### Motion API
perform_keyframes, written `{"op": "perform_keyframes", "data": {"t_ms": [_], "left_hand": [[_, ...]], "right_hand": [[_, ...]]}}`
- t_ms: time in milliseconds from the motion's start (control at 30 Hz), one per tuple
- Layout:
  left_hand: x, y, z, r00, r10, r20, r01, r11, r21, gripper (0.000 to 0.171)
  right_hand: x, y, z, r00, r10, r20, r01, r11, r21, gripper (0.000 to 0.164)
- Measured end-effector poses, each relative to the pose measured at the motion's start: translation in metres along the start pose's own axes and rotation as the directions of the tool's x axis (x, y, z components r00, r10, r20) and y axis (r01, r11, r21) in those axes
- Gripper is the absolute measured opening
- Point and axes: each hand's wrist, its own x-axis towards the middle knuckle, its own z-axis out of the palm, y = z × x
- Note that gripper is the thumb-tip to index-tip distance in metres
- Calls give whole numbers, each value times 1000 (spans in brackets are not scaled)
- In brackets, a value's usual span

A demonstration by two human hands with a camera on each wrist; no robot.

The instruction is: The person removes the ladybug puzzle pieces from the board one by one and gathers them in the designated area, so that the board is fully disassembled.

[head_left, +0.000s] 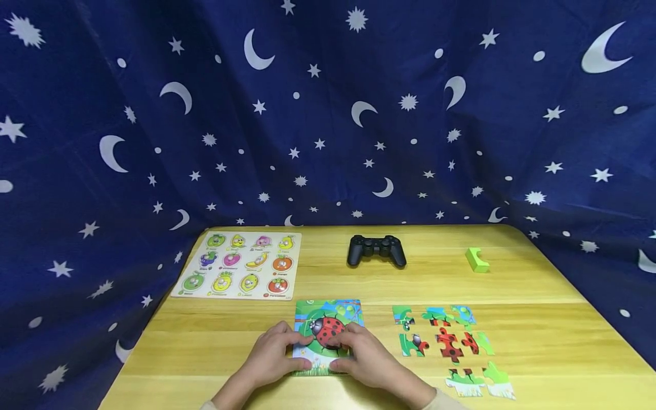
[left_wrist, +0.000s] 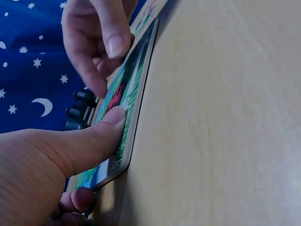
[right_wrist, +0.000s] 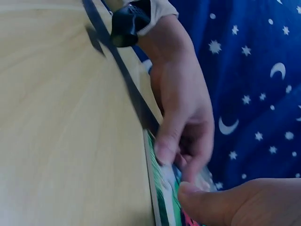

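A square ladybug puzzle board [head_left: 320,367] lies on the table before me, with a green and blue picture. My left hand [head_left: 274,353] grips its left side: the thumb [left_wrist: 110,127] presses on the face near the front edge, and other fingers curl at the side edge. Over the board's right part is my right hand [head_left: 366,356], thumb and index finger apart and reaching across the picture. In the left wrist view its remaining fingers look loosely curled; nothing shows between them. Loose jigsaw pieces [head_left: 450,346] with ladybug parts lie right of the board.
A fruit peg board [head_left: 236,265] lies at the back left. Farther back are a black game controller [head_left: 376,250] and a green notched block [head_left: 476,260]. Behind the wooden table [head_left: 333,285] hangs a blue curtain [head_left: 328,114] with moons and stars.
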Motion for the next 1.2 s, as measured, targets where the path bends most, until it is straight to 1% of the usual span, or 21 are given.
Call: {"op": "perform_keyframes", "data": {"t_ms": [100,300,533,633,733,833,967,1200], "left_hand": [[-1,1,0,1000,-1,4,1,1000,2,50],[0,0,1,1000,-2,9,2,1000,5,51],[-3,0,2,1000,11,-20,-11,1000,27,51],[-5,-1,2,1000,24,-15,-23,999,29,52],[-7,-3,-1,1000,27,5,-27,1000,10,54],[-9,-5,-7,1000,23,12,-23,1000,2,58],[-11,-10,-14,999,25,22,-25,999,26,63],[-11,-16,-16,999,40,36,-42,998,45,66]], "right_hand": [[6,-5,6,1000,1,-2,-1,1000,-16,36],[15,-6,13,1000,-4,11,4,1000,28,37],[16,-4,20,1000,-10,6,10,999,-48,44],[15,-3,22,1000,-12,3,12,998,-67,43],[15,-3,23,1000,-19,-4,19,998,-67,42],[15,-3,24,1000,-21,-5,20,998,-67,42],[15,-4,24,1000,-1,0,1,998,-60,42],[13,-5,25,1000,18,-6,-19,999,-45,41]]}}
